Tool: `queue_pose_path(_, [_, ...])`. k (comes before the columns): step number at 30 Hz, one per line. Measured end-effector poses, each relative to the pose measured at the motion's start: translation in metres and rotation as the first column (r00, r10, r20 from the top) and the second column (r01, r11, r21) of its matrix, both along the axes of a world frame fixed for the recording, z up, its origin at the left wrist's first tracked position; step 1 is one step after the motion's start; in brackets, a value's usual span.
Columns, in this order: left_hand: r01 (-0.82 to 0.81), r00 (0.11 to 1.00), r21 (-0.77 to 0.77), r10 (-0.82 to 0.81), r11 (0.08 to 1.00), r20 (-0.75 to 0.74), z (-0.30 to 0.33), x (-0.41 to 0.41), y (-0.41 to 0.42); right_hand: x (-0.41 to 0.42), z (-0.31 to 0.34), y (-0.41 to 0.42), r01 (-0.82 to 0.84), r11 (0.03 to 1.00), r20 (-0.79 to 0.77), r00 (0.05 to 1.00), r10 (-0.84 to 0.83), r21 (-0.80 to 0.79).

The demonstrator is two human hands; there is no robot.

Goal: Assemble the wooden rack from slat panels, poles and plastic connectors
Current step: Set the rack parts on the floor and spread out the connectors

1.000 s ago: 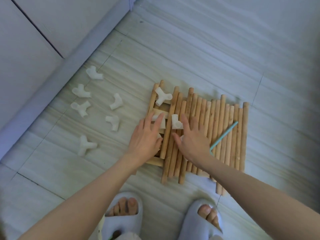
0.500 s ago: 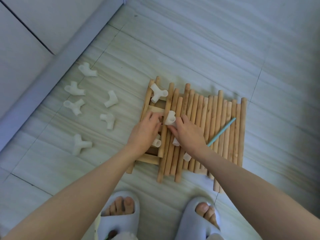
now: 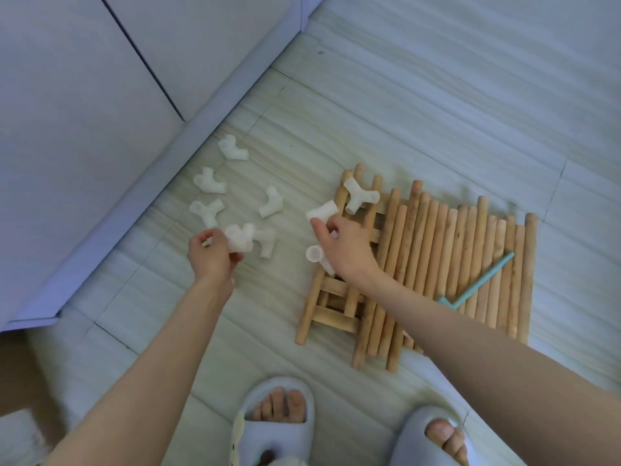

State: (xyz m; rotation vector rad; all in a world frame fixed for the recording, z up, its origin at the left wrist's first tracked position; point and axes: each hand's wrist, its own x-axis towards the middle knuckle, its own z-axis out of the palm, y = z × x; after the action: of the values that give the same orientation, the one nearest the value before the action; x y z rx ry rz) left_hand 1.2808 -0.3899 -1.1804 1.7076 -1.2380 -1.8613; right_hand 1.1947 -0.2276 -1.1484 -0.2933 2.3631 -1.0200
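Note:
A stack of wooden poles (image 3: pixel 447 260) lies on the tile floor over a slat panel (image 3: pixel 331 307). One white plastic connector (image 3: pixel 359 196) rests on the stack's far left corner. My left hand (image 3: pixel 213 255) is left of the stack, closed around a white connector (image 3: pixel 240 240). My right hand (image 3: pixel 346 245) hovers at the stack's left edge and grips white connectors (image 3: pixel 321 211), one end sticking out above the fingers and another (image 3: pixel 314 254) below. Several loose connectors (image 3: pixel 210 211) lie on the floor at the left.
A blue-green L-shaped tool (image 3: pixel 477 284) lies on the poles at the right. A white cabinet base (image 3: pixel 141 156) runs diagonally along the left. My feet in pale slippers (image 3: pixel 275 422) stand at the bottom edge.
Both hands lifted off the pole stack and moved left. The left hand now carries a connector over the loose ones; the right hand took connectors off the stack.

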Motion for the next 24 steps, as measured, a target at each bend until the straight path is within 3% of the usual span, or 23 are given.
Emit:
queue_pose_path(4, [-0.041, 0.996, 0.052, 0.045, 0.998, -0.079, 0.008, 0.002, -0.023, 0.004, 0.0, -0.055, 0.02, 0.999, 0.193, 0.981, -0.014, -0.028])
queue_pose_path(8, [0.01, 0.994, 0.012, -0.008, 1.0, -0.108, 0.019, 0.003, -0.027, 0.003, 0.006, -0.08, 0.272, 0.943, 0.558, 0.82, -0.125, -0.189])
queue_pose_path(10, [0.072, 0.996, -0.067, -0.075, 0.995, -0.055, 0.021, 0.002, -0.02, 0.0, 0.007, -0.077, 0.253, 0.952, 0.547, 0.828, -0.12, -0.174])
queue_pose_path(14, [0.294, 0.956, -0.293, -0.279, 0.91, 0.094, 0.015, 0.003, 0.01, -0.013, 0.015, -0.032, 0.107, 0.993, 0.355, 0.931, -0.08, -0.057])
queue_pose_path(17, [0.53, 0.846, -0.399, -0.501, 0.749, 0.183, 0.009, 0.003, 0.041, -0.025, 0.024, 0.024, -0.144, 0.971, 0.148, 0.982, 0.117, 0.19])
queue_pose_path(19, [0.677, 0.724, -0.426, -0.647, 0.6, 0.24, 0.005, 0.001, 0.065, -0.029, 0.031, 0.06, -0.284, 0.87, 0.071, 0.958, 0.279, 0.404])
queue_pose_path(22, [0.797, 0.53, -0.509, -0.781, 0.326, 0.331, 0.004, -0.006, 0.095, -0.021, 0.04, 0.098, -0.424, 0.692, 0.152, 0.895, 0.42, 0.584])
queue_pose_path(24, [0.813, 0.451, -0.551, -0.8, 0.187, 0.394, 0.004, -0.019, 0.107, -0.012, 0.04, 0.112, -0.481, 0.587, 0.204, 0.856, 0.475, 0.651])
